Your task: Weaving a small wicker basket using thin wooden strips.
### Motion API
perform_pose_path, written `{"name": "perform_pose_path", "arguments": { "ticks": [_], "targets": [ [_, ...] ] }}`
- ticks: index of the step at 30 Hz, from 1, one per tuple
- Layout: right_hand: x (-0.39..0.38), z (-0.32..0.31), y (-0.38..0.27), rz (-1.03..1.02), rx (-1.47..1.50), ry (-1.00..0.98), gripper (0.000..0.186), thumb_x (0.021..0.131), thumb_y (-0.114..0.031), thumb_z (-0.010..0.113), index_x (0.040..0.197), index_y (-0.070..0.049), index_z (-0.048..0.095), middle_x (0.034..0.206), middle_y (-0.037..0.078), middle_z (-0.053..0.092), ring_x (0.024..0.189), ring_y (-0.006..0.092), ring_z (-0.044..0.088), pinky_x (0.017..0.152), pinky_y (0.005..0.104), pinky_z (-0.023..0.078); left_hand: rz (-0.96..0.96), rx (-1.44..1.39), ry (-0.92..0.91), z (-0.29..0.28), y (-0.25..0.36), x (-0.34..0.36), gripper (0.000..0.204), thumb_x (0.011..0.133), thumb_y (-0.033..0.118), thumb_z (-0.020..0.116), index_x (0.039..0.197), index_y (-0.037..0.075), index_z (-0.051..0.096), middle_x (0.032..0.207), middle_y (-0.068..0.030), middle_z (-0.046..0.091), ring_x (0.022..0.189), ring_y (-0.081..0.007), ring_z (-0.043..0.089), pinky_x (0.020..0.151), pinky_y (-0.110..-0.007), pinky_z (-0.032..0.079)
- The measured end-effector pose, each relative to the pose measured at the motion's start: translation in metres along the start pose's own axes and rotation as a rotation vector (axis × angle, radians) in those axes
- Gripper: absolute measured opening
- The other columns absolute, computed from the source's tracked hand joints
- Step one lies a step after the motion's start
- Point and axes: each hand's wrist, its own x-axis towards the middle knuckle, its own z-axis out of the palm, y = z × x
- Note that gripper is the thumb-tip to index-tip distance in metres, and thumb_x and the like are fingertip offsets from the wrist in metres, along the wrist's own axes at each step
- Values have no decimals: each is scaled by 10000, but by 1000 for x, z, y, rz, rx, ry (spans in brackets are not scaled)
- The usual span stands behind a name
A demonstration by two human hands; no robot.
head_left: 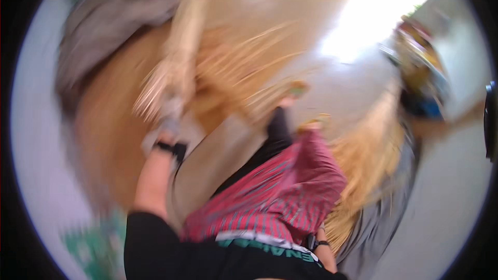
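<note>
My left arm reaches forward, with a black band on the wrist. A pale covering, perhaps a glove, is on my left hand (172, 106), which is closed around a long bundle of straw-like stalks (187, 31). The bundle points away from me, its near ends fanning out beside the hand; motion smears the details. Low on my right side, my right hand (314, 239) is close to my red striped cloth (290, 197) and a heap of pale stalks (371, 148). A black band shows on that wrist too. Its fingers are mostly hidden.
More loose stalks (244, 62) lie on the brown floor area ahead. A grey-brown cloth (111, 26) is bunched at the far left, and a grey sheet (378, 228) lies at the right. Colourful items (423, 62) are piled by the right wall. My feet, in yellowish footwear (314, 121), are stretched forward.
</note>
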Motion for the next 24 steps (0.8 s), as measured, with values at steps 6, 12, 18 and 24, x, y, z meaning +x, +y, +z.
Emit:
{"name": "perform_pose_path", "arguments": {
  "ticks": [6,12,18,24],
  "targets": [
    [12,-19,-8,-138,-117,47,461,1027,-355,552,1250,23,690,1132,201,719,1012,331,678,926,472,513,893,1014,761,-79,83,-215,239,1065,353,585,1193,170,670,719,27,593,507,-74,471,429,-243,383],
    [17,-71,-31,-559,-302,157,449,1029,-345,562,1250,27,684,1143,195,716,1033,324,675,948,462,507,-15,1758,1853,-99,94,-306,946,856,464,762,1626,153,308,1573,-247,447,1428,-418,474,1175,-502,405],
    [-57,-46,-245,-1195,-208,461,310,1044,-125,614,1321,13,632,1267,141,682,1151,236,646,1053,351,487,823,2182,843,-38,41,-225,884,915,161,780,1640,130,274,1594,-195,407,1434,-393,458,1166,-492,425],
    [-242,51,-316,-1584,-918,-129,301,834,-147,775,1127,-100,726,1082,86,737,1058,301,683,939,437,525,570,2461,-531,187,-151,-75,898,830,243,846,1601,212,387,1615,-151,408,1478,-403,387,1236,-517,313]
  ]
}}
